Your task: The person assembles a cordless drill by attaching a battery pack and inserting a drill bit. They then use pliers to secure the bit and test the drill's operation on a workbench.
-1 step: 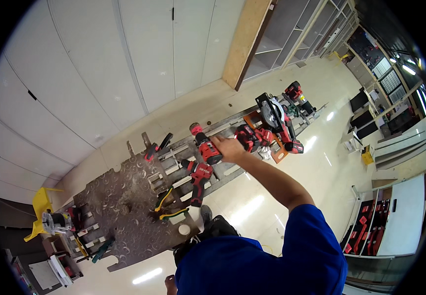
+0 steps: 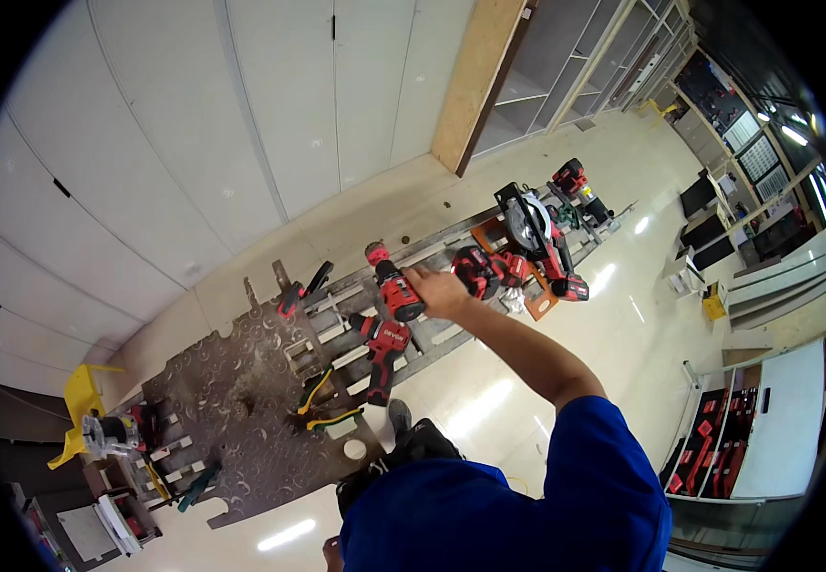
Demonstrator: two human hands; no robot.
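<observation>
My right hand (image 2: 439,291) is closed around a red and black cordless drill (image 2: 400,296) over the long work surface. A red cup-shaped hole saw (image 2: 377,253) sits at the drill's far end. Just left and nearer lies a second red and black drill (image 2: 387,348), its dark grip toward me. Right of my hand stands a red and black power tool (image 2: 476,271), its kind hard to make out. My left hand (image 2: 333,553) barely shows at the lower edge beside my body, and its fingers are hidden.
A circular saw (image 2: 530,224) and another red power tool (image 2: 572,177) stand at the bench's far right. Yellow-handled pliers (image 2: 314,391) lie on the brown patterned board (image 2: 232,419). White cabinets (image 2: 289,105) line the far side; a yellow chair (image 2: 80,400) stands left.
My right hand and the drill with the hole saw have shifted slightly left and toward me. The other tools stay where they were.
</observation>
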